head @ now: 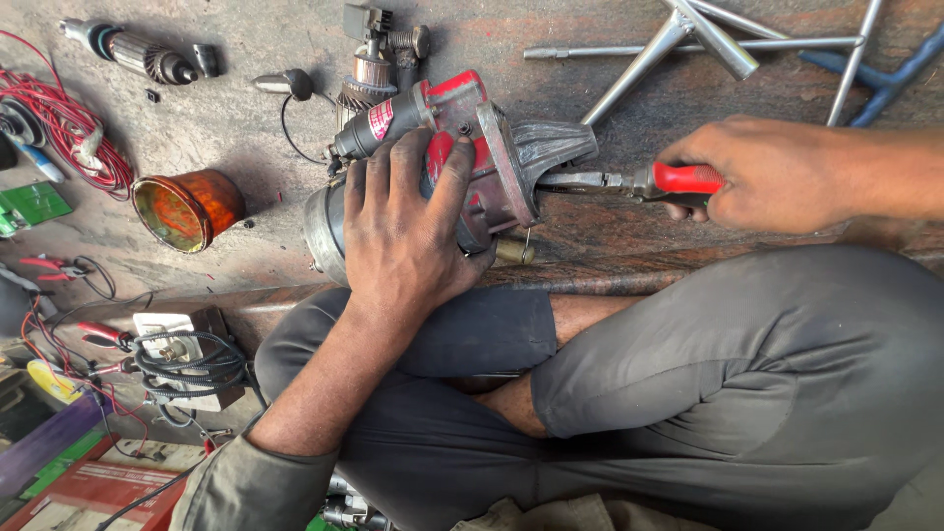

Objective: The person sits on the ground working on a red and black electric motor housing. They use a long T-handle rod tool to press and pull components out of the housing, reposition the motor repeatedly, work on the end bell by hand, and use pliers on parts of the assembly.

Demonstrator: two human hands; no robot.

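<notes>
We pressed our left hand (408, 236) clenched over the red motor (442, 147) on the floor's near ledge; it looked heavy, rigid, greasy. Our right hand (762, 177) gripped the screwdriver (629, 181) at its nose.

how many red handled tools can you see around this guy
3: a screwdriver in the right hand, and two pliers at left. Clutter may hide more.

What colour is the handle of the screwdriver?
Red, with a black end; the head view shows the screwdriver handle in the right hand.
</notes>
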